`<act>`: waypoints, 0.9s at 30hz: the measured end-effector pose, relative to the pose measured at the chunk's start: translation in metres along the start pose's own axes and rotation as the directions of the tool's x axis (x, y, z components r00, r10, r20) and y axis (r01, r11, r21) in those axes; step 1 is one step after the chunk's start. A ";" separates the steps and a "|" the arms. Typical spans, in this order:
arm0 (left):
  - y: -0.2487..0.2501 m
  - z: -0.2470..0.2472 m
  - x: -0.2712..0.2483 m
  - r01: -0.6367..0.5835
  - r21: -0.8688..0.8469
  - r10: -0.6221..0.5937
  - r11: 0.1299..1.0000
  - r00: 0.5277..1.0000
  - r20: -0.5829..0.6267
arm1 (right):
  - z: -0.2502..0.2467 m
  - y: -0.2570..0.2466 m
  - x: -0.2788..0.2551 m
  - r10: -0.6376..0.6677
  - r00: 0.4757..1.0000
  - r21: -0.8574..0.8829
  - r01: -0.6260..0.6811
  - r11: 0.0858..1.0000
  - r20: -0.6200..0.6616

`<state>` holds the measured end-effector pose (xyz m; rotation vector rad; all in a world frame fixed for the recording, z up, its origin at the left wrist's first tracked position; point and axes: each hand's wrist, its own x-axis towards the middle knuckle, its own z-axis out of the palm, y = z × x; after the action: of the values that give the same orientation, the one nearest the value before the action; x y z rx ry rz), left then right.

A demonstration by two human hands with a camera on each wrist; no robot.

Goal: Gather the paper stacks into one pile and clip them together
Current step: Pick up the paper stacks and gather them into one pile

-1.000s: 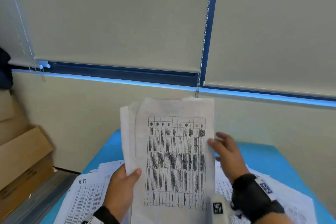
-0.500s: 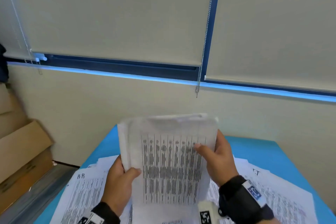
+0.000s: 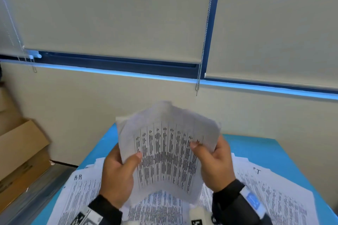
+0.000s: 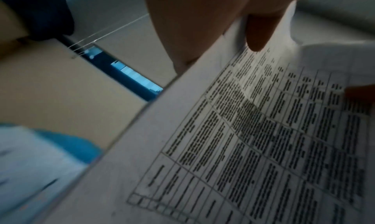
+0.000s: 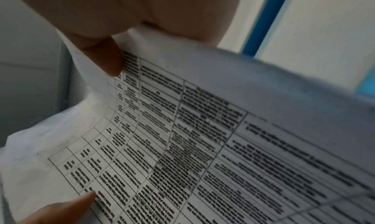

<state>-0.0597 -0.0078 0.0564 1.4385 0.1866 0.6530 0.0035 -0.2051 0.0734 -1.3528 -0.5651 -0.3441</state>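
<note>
I hold a stack of printed table sheets (image 3: 164,151) upright above the blue table (image 3: 256,150), bowed forward along its middle. My left hand (image 3: 118,171) grips its left edge, thumb on the front. My right hand (image 3: 214,162) grips the right edge, thumb pressed on the print. The left wrist view shows the left thumb (image 4: 261,33) on the stack (image 4: 243,139). The right wrist view shows the right thumb (image 5: 105,59) on the sheet (image 5: 182,139). More printed sheets (image 3: 80,193) lie spread on the table on both sides (image 3: 278,197). No clip is visible.
Cardboard boxes (image 3: 20,151) stand on the floor to the left of the table. A wall with roller blinds (image 3: 109,14) and a hanging bead chain (image 3: 201,71) rises behind the table.
The stack has dropped lower and bent forward in the middle. My right hand, which was only beside the right edge, now grips it with the thumb on the front.
</note>
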 end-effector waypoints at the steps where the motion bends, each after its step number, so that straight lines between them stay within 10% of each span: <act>1: -0.016 -0.002 -0.002 0.081 -0.016 -0.082 0.997 0.997 -0.006 | -0.001 0.013 -0.008 0.057 0.998 -0.043 -0.057 0.997 0.007; 6: -0.065 -0.009 -0.014 0.243 0.019 -0.243 0.970 0.970 0.003 | -0.003 0.061 -0.045 0.292 0.955 -0.266 -0.267 0.926 0.057; 19: -0.076 -0.007 -0.007 0.256 0.112 -0.264 0.960 0.962 0.067 | -0.006 0.061 -0.041 0.355 0.934 -0.395 -0.308 0.866 0.050; 27: -0.090 -0.039 0.019 0.230 0.304 -0.270 0.924 0.958 0.098 | -0.092 0.029 -0.001 0.235 0.910 -0.407 -0.368 0.836 -0.341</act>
<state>-0.0360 0.0359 -0.0307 1.7016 0.3634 0.3212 0.0351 -0.2890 0.0392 -1.7920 -0.0143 -0.4143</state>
